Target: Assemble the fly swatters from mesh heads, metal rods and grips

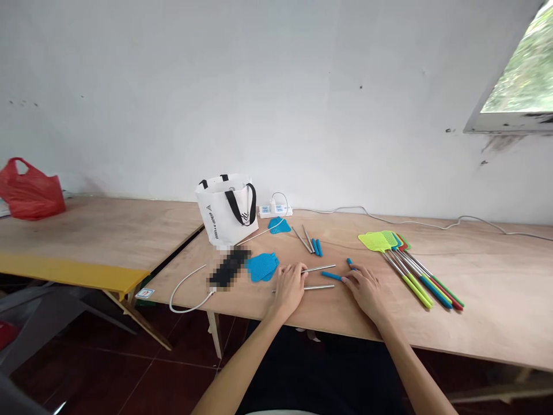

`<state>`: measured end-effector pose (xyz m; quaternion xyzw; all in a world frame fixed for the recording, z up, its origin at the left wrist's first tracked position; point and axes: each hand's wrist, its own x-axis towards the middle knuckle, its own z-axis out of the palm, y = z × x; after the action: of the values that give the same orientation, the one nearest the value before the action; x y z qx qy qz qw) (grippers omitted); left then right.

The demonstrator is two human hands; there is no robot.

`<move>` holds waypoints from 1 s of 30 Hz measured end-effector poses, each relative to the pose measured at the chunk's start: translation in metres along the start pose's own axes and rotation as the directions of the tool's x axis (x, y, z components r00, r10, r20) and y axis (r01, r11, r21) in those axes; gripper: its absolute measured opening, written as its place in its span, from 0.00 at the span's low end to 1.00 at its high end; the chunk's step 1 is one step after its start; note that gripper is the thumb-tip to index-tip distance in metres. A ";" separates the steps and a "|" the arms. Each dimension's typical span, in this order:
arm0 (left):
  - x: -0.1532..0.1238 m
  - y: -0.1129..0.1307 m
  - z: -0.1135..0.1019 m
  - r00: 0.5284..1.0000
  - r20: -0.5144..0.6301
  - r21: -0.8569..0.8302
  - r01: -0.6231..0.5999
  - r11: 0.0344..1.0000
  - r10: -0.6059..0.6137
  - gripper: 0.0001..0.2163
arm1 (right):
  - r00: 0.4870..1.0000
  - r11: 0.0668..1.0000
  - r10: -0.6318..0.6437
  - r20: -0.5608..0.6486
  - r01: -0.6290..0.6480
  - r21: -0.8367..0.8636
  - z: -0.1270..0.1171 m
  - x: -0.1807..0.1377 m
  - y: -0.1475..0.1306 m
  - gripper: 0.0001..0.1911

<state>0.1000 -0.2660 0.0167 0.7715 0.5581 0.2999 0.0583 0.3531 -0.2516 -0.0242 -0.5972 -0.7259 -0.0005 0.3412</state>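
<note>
My left hand (290, 286) rests on the table with its fingers closed on a thin metal tube (322, 268). A second metal tube (319, 287) runs beneath that hand, roughly parallel to the first. At the right, my right hand (365, 288) has its thumb and fingers closed at the end of a blue handle grip (331, 276). Another blue grip (350, 263) pokes out by its fingertips. The tubes and grips are apart. Left of my left hand lie stacked blue fly swatter heads (262, 267).
Fly swatters (415, 271) in several colours lie fanned out at the right. Loose tubes (303, 239), blue grips (317, 247) and a blue swatter head (279, 225) lie farther back. A white bag (224, 213), power strip (275, 211) and cable (185, 311) are also there.
</note>
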 end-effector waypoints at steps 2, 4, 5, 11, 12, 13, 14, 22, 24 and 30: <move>0.000 0.000 -0.001 1.000 0.003 -0.001 -0.004 1.000 0.004 0.03 | 0.997 0.996 0.066 -0.032 -0.064 0.060 -0.004 0.002 -0.001 0.20; 0.000 0.001 -0.001 1.000 0.008 -0.005 -0.003 1.000 0.003 0.03 | 0.983 0.973 0.178 -0.048 -0.169 0.157 -0.008 0.004 -0.002 0.19; 0.000 0.001 -0.002 1.000 0.010 -0.006 -0.001 1.000 0.001 0.03 | 0.972 0.950 0.231 -0.046 -0.215 0.228 -0.010 0.005 -0.002 0.19; 0.000 0.003 -0.004 0.999 0.033 -0.031 0.005 1.000 -0.004 0.04 | 0.934 0.759 0.348 -0.080 -0.231 0.609 -0.016 0.008 0.002 0.22; 0.000 0.003 -0.004 0.999 0.038 -0.033 0.004 0.999 -0.002 0.04 | 0.923 0.732 0.369 -0.106 -0.218 0.646 -0.016 0.008 0.002 0.23; 0.000 0.003 -0.004 0.999 0.040 -0.035 0.002 0.999 0.000 0.05 | 0.912 0.705 0.390 -0.127 -0.207 0.679 -0.016 0.008 0.003 0.24; 0.000 0.003 -0.004 0.999 0.042 -0.039 -0.003 0.999 0.005 0.05 | 0.902 0.679 0.409 -0.139 -0.200 0.706 -0.016 0.009 0.004 0.24; 0.001 0.001 -0.004 0.998 0.032 -0.055 -0.055 0.997 0.057 0.05 | 0.904 0.664 0.403 -0.144 -0.181 0.726 -0.022 0.010 0.001 0.25; 0.000 0.001 -0.005 0.997 0.032 -0.038 -0.074 0.996 0.076 0.05 | 0.896 0.667 0.414 -0.160 -0.178 0.724 -0.023 0.010 -0.001 0.24; -0.001 0.006 -0.006 0.992 0.004 -0.070 -0.128 0.989 0.128 0.06 | 0.890 0.675 0.424 -0.170 -0.185 0.714 -0.024 0.008 -0.007 0.23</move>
<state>0.1017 -0.2704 0.0237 0.8045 0.4965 0.3188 0.0681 0.3584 -0.2566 0.0014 -0.5354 -0.4974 0.2257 0.6442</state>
